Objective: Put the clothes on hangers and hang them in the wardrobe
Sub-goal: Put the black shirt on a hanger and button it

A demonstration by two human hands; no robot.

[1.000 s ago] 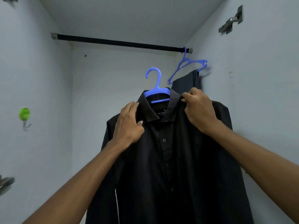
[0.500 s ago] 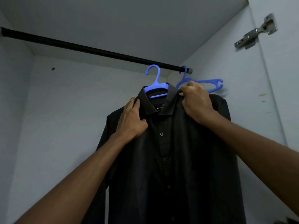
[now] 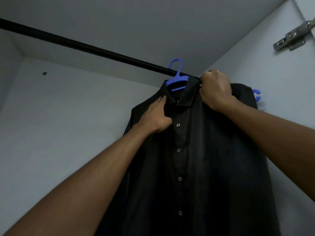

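A black button-up shirt (image 3: 196,159) hangs on a blue plastic hanger (image 3: 177,77) inside the wardrobe. The hanger's hook is level with the black rail (image 3: 85,46), near its right end; I cannot tell whether it is hooked over it. My right hand (image 3: 215,90) grips the shirt's right collar and shoulder at the top. My left hand (image 3: 154,116) holds the shirt front just below the left collar, fingers pointing up and thumb pressed into the fabric.
A second blue hanger (image 3: 257,95) peeks out behind the shirt's right shoulder, close to the right wall. A metal door hinge (image 3: 293,37) is fixed high on the right wall. The wardrobe's back and left walls are bare.
Both hands have lifted the shirt and hanger upward and to the right, bringing the hook from below the rail to level with it. The view has tilted further up.
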